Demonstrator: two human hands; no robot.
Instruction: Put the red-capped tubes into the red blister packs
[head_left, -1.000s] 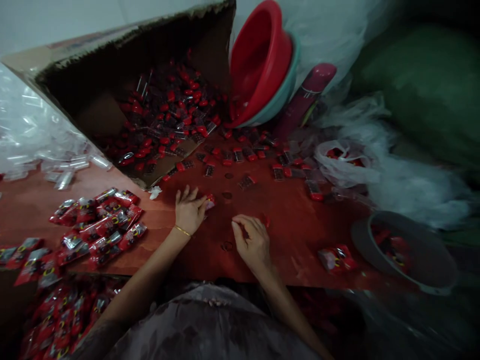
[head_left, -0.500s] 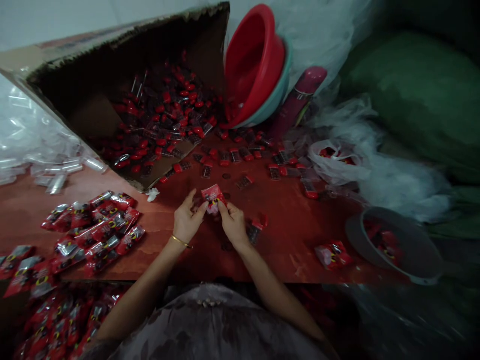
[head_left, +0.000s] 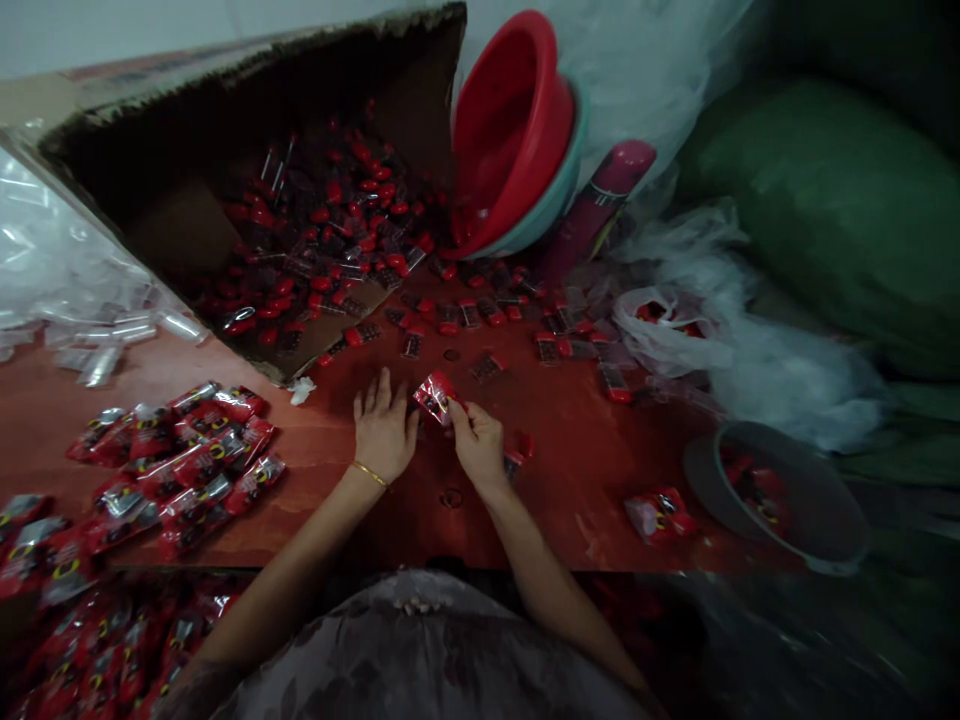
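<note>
My left hand and my right hand meet over the red wooden table, both pinching one small red printed packet held between them. The left thumb grips its left edge while the other left fingers stretch upward. A small red-capped item is tucked under my right palm. Several similar red-capped items lie scattered on the table just beyond the hands.
A tipped cardboard box spills red-capped items at the back. Filled red packets pile at the left. Stacked red and teal basins, a pink bottle, plastic bags, a grey bowl and a loose packet sit right.
One second ago the hands were apart, the left on a packet. They came together on the packet, which now sits slightly higher and tilted, with the left fingers spread upward.
</note>
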